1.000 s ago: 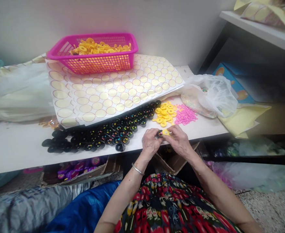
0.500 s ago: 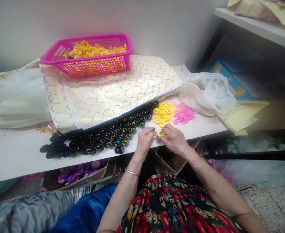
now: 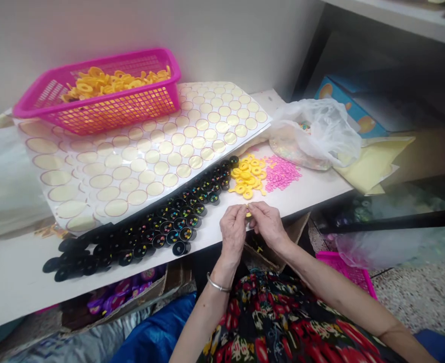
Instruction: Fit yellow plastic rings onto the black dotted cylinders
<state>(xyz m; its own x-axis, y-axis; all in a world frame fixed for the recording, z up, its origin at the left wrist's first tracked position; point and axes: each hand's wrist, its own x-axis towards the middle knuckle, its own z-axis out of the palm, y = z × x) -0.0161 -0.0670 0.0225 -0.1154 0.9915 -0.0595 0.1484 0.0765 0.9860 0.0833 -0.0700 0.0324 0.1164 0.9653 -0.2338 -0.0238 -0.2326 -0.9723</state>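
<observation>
Between my fingertips, at the table's front edge, is a small yellow ring piece (image 3: 248,214), mostly covered by the fingers. My left hand (image 3: 233,229) pinches it from the left. From the right, my right hand (image 3: 267,224) grips the same piece. Just beyond my hands lies a pile of yellow ring pieces (image 3: 248,174), each with a short tab. Beside that pile, small pink bits (image 3: 282,173) are spread on the white table (image 3: 207,229). To the left stand rows of small black cups (image 3: 165,227) with coloured bits inside.
A pink basket (image 3: 116,108) of yellow rings rests on sheets of round stickers (image 3: 147,176). At the right are a clear plastic bag (image 3: 321,133) and a blue box (image 3: 349,108). Open cardboard boxes (image 3: 169,280) sit below the table edge.
My left hand has come to the right and now meets my right hand at the yellow ring piece, which only the right hand held before. The camera view has shifted.
</observation>
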